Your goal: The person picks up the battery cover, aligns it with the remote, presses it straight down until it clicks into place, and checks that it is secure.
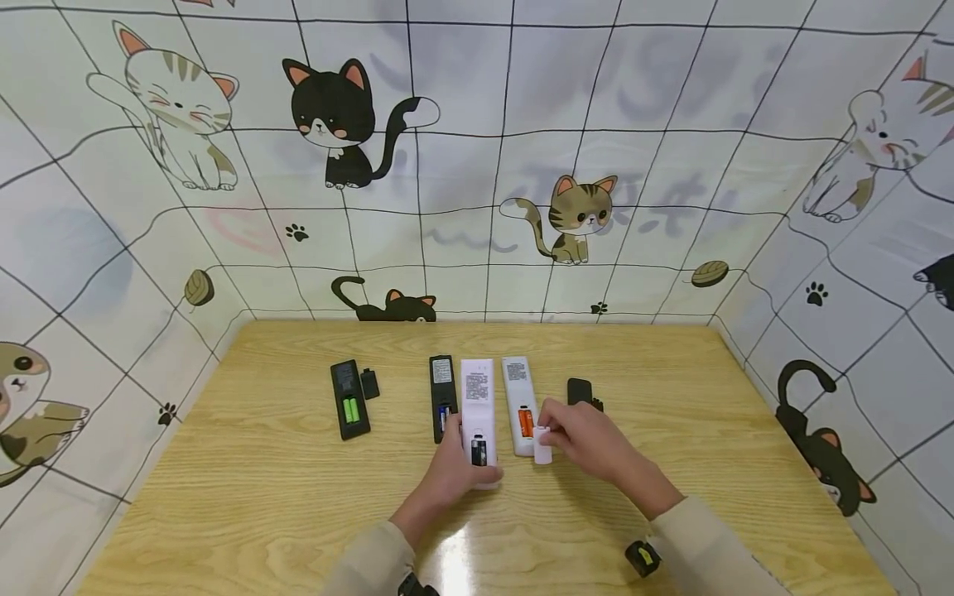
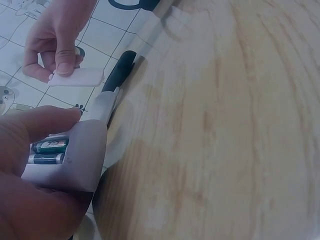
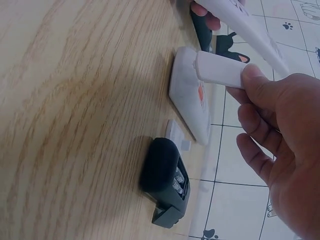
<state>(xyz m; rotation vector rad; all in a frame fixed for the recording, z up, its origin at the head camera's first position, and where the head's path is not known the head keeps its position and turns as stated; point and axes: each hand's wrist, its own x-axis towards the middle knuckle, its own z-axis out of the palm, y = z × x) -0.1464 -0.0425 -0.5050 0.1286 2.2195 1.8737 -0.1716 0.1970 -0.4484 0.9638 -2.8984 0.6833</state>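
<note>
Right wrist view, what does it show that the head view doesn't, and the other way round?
Only the right wrist view shows the silvery batteries inside the rightmost black remote. Only the head view shows the green batteries in the leftmost black remote. Both show the right hand pinching a white cover, and the left hand holding a white remote.

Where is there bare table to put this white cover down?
Bare: the table left of the leftmost black remote, and the stretch right of the rightmost black remote, to the table's edge. Crowded: the middle, where the left hand grips a white remote between the middle black remote and another white remote, with the right hand alongside.
</note>
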